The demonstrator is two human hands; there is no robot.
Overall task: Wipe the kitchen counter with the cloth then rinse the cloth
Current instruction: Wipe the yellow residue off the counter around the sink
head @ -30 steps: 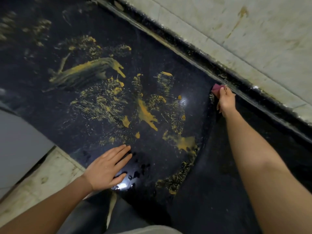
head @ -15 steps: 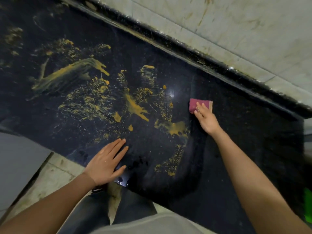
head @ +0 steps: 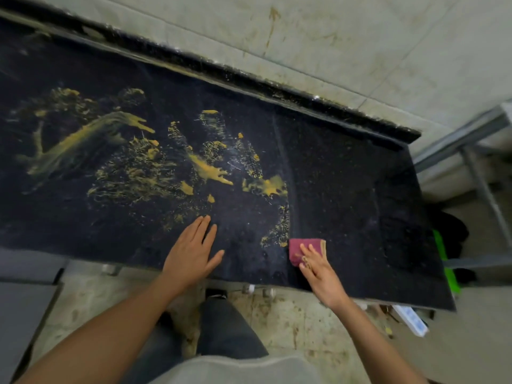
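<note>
Locates the maroon cloth (head: 296, 250) low and right of centre in the frame, flat on the dark counter (head: 360, 176) close to its near edge. Finds it pinned under the right hand (head: 321, 273), fingers (head: 311, 252) straight and spread over the fabric, pressing rather than gripping, nothing curled round it. Compared with one second ago: then at the far edge of the counter below the wall (head: 360, 51), right of centre; half a second ago at mid-counter; now pulled all the way to the front. Reads as one full back-to-front stroke just completed. Notes the left hand (head: 191, 253) unchanged in role, flat on the counter at lower centre, fingers extended and slightly apart, holding nothing, apparently bracing. Notes the yellow smears (head: 210, 170) across the centre and left of the frame looking much as before, the nearest patch just up and left of the cloth; records the strip right of the stroke line as dark and free of yellow. Judges the wiping well short of done: most of the soiled area untouched, further strokes required leftward. Sees a yellowish band along the cloth's right edge, stain or trim not determinable. No sink or tap in view for the rinse.
</note>
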